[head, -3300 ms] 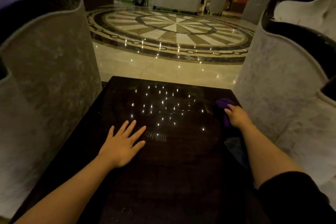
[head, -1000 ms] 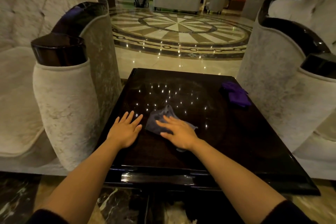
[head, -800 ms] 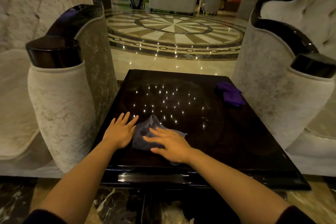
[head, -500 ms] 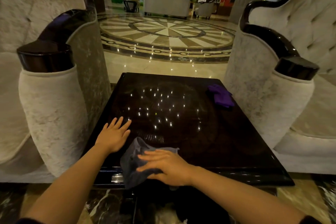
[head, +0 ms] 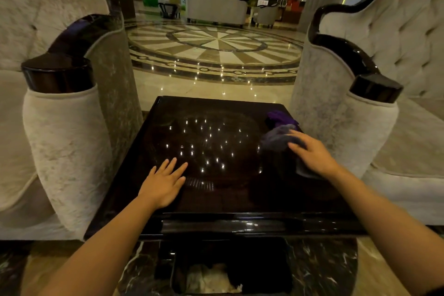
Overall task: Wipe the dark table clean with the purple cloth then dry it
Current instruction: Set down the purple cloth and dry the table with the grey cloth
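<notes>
A glossy dark table [head: 216,202] stands between two armchairs and mirrors ceiling lights. The purple cloth [head: 278,116] lies bunched at the table's far right corner. Just in front of it a grey cloth [head: 274,139] is spread on the right side of the tabletop. My right hand [head: 312,154] lies flat on the grey cloth, fingers pointing left, pressing it down. My left hand [head: 164,181] rests flat on the near left of the tabletop, fingers apart, holding nothing.
A pale upholstered armchair with a black armrest cap [head: 57,74] is close on the left. A matching armchair [head: 374,86] crowds the right edge. Beyond the table lies a polished patterned marble floor [head: 216,45]. A shelf under the table [head: 211,279] holds crumpled things.
My right hand has swept the grey cloth from the near left edge of the table across to the far right, up against the purple cloth. My left hand stayed flat on the table.
</notes>
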